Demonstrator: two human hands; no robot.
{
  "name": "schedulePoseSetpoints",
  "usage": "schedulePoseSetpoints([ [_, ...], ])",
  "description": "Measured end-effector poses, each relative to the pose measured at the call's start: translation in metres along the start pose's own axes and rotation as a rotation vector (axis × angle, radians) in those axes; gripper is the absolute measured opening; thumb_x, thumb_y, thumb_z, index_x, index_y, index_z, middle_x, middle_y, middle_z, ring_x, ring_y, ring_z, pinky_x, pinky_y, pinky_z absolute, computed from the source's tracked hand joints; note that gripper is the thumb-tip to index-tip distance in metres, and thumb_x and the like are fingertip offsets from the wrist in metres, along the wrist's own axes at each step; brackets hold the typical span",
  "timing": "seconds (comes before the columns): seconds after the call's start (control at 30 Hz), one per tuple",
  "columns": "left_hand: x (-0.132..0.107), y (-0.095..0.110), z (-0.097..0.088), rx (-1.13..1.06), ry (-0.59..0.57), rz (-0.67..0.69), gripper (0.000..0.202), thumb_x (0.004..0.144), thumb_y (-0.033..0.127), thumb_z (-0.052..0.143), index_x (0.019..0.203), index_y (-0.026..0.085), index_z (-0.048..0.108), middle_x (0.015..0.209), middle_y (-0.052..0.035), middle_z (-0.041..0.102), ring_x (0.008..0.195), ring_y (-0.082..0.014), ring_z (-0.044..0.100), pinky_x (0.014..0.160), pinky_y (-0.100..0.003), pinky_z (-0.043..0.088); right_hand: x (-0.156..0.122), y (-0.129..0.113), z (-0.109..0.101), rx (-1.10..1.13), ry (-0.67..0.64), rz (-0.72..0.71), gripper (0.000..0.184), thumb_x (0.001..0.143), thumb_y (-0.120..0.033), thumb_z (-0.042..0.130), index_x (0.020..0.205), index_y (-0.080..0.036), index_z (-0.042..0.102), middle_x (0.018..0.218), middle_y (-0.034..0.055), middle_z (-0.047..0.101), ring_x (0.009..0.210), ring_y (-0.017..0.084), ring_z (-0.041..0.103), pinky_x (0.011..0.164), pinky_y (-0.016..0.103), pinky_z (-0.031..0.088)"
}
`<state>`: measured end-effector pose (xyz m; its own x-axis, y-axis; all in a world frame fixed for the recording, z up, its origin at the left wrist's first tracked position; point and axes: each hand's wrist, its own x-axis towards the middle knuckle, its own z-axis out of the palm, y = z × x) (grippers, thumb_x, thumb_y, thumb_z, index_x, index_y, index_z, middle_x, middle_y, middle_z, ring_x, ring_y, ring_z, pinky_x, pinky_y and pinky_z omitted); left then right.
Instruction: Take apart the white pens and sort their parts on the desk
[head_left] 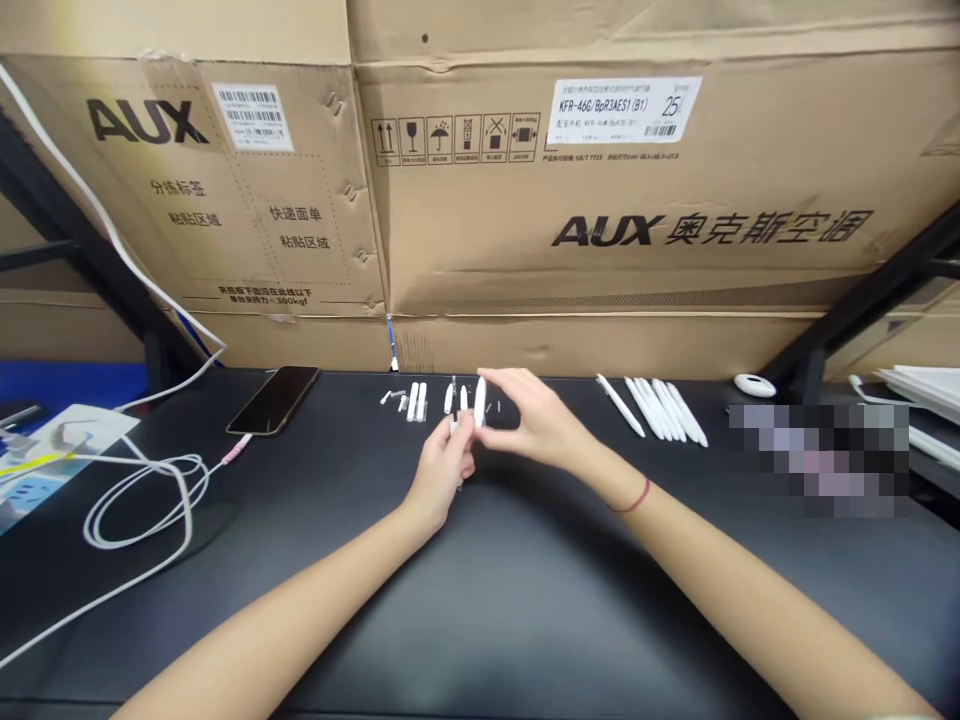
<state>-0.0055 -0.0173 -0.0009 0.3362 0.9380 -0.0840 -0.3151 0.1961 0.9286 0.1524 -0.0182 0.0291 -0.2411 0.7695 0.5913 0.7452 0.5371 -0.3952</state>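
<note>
Both my hands meet over the middle of a black table (480,600). My right hand (532,420) pinches a white pen barrel (480,400) upright between thumb and fingers. My left hand (446,470) is closed on a thin pen part (454,418) just beside the barrel. Several small white pen parts (415,401) lie in a row just behind my hands. A row of several assembled white pens (664,408) lies to the right.
A dark phone (274,399) lies at the left with a white cable (142,500) coiled beside it. Large cardboard boxes (600,200) stand along the back edge. A small white round object (754,385) sits at the far right, near white papers (922,390).
</note>
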Motion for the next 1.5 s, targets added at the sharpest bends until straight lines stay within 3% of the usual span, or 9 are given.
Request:
schedulePoseSetpoints([
  [0.1,0.0,0.001,0.0,-0.024,0.117,0.041,0.035,0.082,0.05,0.056,0.1,0.02,0.053,0.064,0.0077,0.037,0.041,-0.0023,0.025,0.042,-0.016,0.024,0.015,0.023,0.001,-0.068,0.02,0.096,0.055,0.072,-0.043,0.069,0.12,-0.019,0.058,0.124,0.0138,0.055,0.121,0.031,0.046,0.102,0.05,0.039],
  [0.27,0.003,0.004,-0.002,-0.041,0.228,0.059,0.023,0.091,0.045,0.044,0.093,0.023,0.045,0.062,0.0082,0.036,0.039,-0.0027,0.024,0.04,-0.015,0.023,0.034,0.046,0.024,-0.121,-0.236,0.211,0.06,0.065,-0.05,0.073,0.116,-0.018,0.063,0.138,0.0146,0.045,0.136,0.037,0.028,0.108,0.054,0.03],
  [0.5,0.005,0.003,-0.003,-0.061,0.182,0.053,0.023,0.091,0.044,0.044,0.087,0.021,0.043,0.06,0.0079,0.033,0.04,-0.0031,0.023,0.04,-0.015,0.021,0.046,0.048,0.056,-0.153,-0.362,0.258,0.064,0.067,-0.053,0.071,0.119,-0.016,0.063,0.143,0.0158,0.042,0.139,0.037,0.022,0.109,0.054,0.027],
  [0.83,0.006,0.001,-0.006,-0.031,0.146,0.049,0.024,0.091,0.045,0.043,0.085,0.021,0.045,0.06,0.0077,0.033,0.041,-0.0037,0.023,0.041,-0.016,0.022,0.045,0.056,0.065,-0.144,-0.397,0.259,0.064,0.067,-0.051,0.071,0.119,-0.015,0.063,0.143,0.0165,0.042,0.138,0.037,0.024,0.11,0.053,0.025],
  [0.97,0.004,0.002,-0.005,-0.011,0.144,0.045,0.023,0.091,0.043,0.043,0.087,0.02,0.045,0.061,0.0074,0.033,0.041,-0.0036,0.023,0.041,-0.016,0.021,0.049,0.042,0.05,0.003,-0.283,0.269,0.061,0.067,-0.046,0.072,0.117,-0.013,0.063,0.137,0.0183,0.048,0.133,0.036,0.033,0.108,0.052,0.03],
  [1.1,0.004,0.002,-0.005,0.02,0.119,0.051,0.022,0.091,0.041,0.042,0.088,0.02,0.046,0.061,0.0071,0.034,0.043,-0.0041,0.024,0.042,-0.016,0.022,0.056,0.007,0.03,0.434,-0.14,0.303,0.043,0.086,-0.044,0.05,0.115,-0.016,0.062,0.105,0.0099,0.066,0.096,0.02,0.061,0.087,0.037,0.048],
  [1.27,0.005,0.0,-0.004,0.04,0.092,0.057,0.02,0.09,0.04,0.044,0.086,0.02,0.047,0.061,0.0066,0.035,0.044,-0.0047,0.024,0.043,-0.016,0.021,0.066,-0.025,0.017,0.512,-0.171,0.264,0.027,0.08,-0.041,0.06,0.081,-0.014,0.065,0.073,0.0014,0.064,0.065,0.011,0.055,0.063,0.026,0.046],
  [1.43,0.004,0.001,-0.002,0.061,0.06,0.036,0.024,0.087,0.044,0.05,0.086,0.02,0.049,0.061,0.0066,0.036,0.043,-0.0044,0.024,0.042,-0.017,0.022,0.065,-0.013,0.002,0.611,0.114,0.353,0.027,0.081,-0.044,0.059,0.08,-0.016,0.06,0.073,0.0008,0.06,0.061,0.009,0.053,0.054,0.021,0.043],
  [1.5,0.004,0.002,-0.002,0.064,0.06,0.032,0.026,0.086,0.046,0.051,0.086,0.02,0.049,0.061,0.0067,0.036,0.043,-0.0044,0.024,0.042,-0.017,0.023,0.055,0.0,-0.002,0.581,0.113,0.453,0.026,0.08,-0.042,0.06,0.079,-0.016,0.06,0.073,0.0024,0.062,0.058,0.009,0.053,0.049,0.02,0.041],
])
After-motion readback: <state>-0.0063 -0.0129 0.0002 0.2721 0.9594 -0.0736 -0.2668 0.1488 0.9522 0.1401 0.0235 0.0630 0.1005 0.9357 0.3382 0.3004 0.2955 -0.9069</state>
